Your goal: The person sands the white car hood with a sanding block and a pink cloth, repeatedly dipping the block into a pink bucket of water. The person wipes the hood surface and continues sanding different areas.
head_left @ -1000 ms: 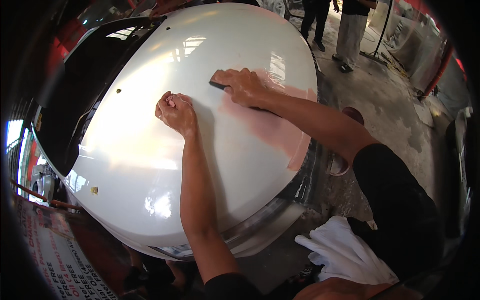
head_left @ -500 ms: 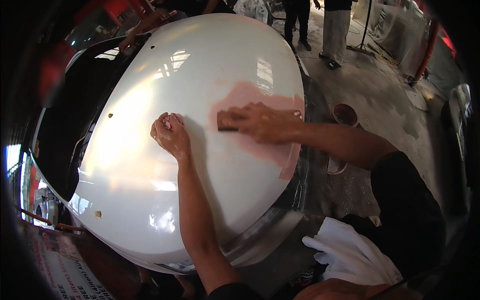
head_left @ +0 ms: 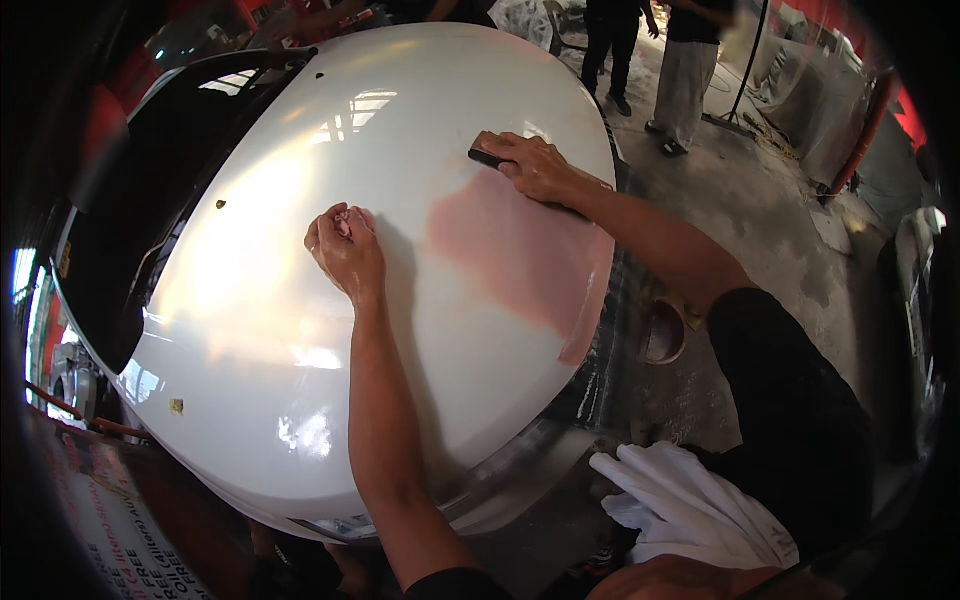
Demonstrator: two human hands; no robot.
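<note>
The right hand [head_left: 537, 168] has its grip closed over a dark-soled sanding block [head_left: 486, 157], which lies on the white car hood [head_left: 480, 370] at the upper edge of a pink patch [head_left: 512, 258]; the left hand [head_left: 347, 260] rests on the hood left of that patch, its grip curled round a crumpled pinkish wad [head_left: 353, 222]; a round reddish bucket [head_left: 666, 334] stands on the concrete floor [head_left: 780, 235] beyond the hood's edge, near the right forearm, its mouth visible but its contents too dim to tell.
</note>
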